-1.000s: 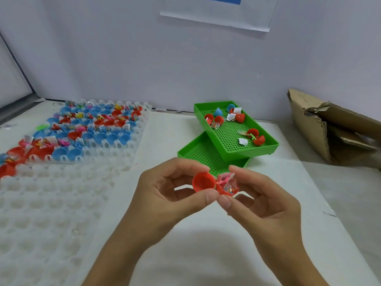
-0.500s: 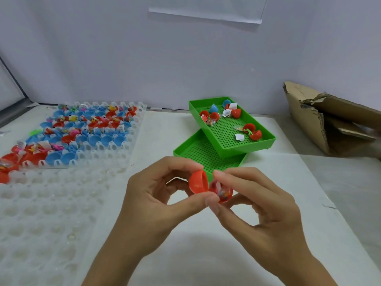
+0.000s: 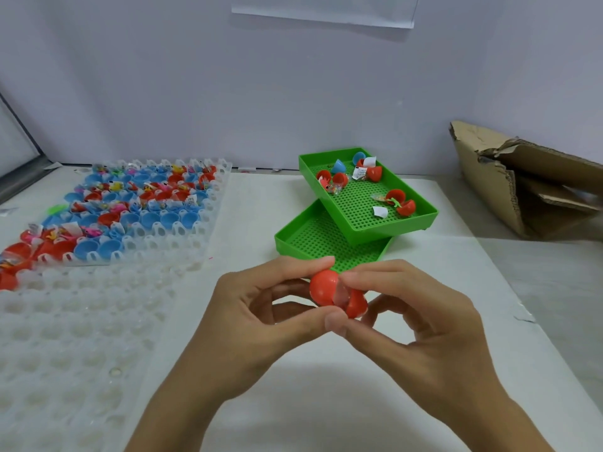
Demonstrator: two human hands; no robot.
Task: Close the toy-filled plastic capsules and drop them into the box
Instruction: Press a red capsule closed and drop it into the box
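L hand (image 3: 261, 308): we pinch red capsule (image 3: 336, 293), lid half.
R hand (image 3: 421, 324): we pinch base half.
Risk: wrapper caught in seam, halves won't snap.

Smooth red plastic capsule (image 3: 326, 288); torn matt cardboard box (image 3: 489, 177)

Bright even light, soft shadows, wide-angle bowing at edges

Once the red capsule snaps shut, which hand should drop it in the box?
Probably the right hand: the cardboard box sits on the far right, on its side. It already pinches the red capsule; the left hand would have to cross over.
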